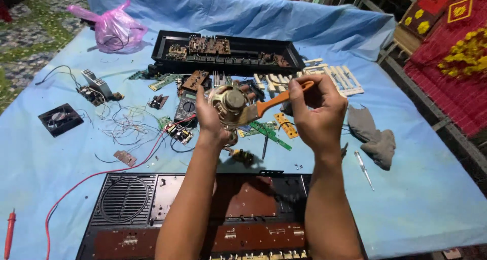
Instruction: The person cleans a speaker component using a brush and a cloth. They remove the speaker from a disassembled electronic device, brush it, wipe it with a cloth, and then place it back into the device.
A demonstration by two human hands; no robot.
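Note:
My left hand (210, 119) holds up a round loudspeaker (231, 104), its metal magnet facing me. In my right hand (317, 110) is a small brush with an orange handle (284, 98); its bristle end lies against the speaker's right side. Both hands are raised over the middle of the blue cloth (416, 189). Below my forearms lies an opened electronic keyboard shell (127, 209) with a speaker grille and brown circuit boards.
Black keyboard casing (228, 52) with boards lies at the back, white keys (329, 77) to its right. A multimeter (186, 108), red probe (10, 232), loose wires, small boards, a fan (60, 119), pink bag (116, 29), grey cloth (373, 133) and a screwdriver (364, 170) surround my hands.

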